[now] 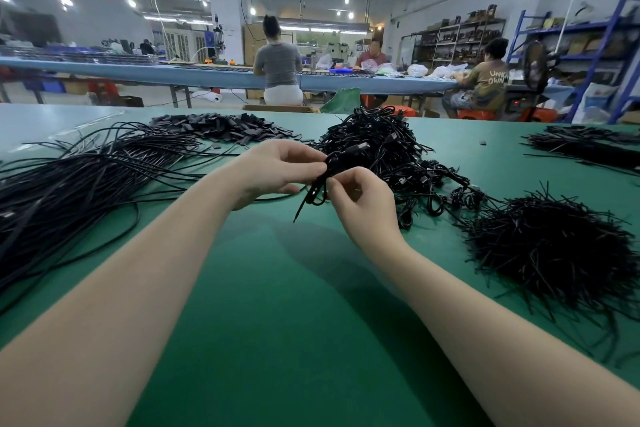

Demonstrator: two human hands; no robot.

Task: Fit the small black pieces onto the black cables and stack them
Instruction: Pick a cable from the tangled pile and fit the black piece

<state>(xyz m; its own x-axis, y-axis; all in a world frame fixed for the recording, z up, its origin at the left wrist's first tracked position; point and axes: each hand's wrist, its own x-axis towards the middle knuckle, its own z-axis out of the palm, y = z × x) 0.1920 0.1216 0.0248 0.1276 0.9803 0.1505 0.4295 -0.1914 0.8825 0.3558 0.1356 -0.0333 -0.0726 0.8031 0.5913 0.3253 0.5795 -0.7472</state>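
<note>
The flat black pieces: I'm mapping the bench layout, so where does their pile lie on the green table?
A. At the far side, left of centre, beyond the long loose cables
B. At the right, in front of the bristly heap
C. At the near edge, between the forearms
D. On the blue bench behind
A: the pieces lie at the far side of the table, beyond the long cables at left.

Head-worn view, forward-down, close over hands [311, 180]

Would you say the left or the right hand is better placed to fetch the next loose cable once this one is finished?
Probably the left hand: the spread of loose cables lies on its side of the green table, while the right hand sits nearer the tangled pile.
</note>
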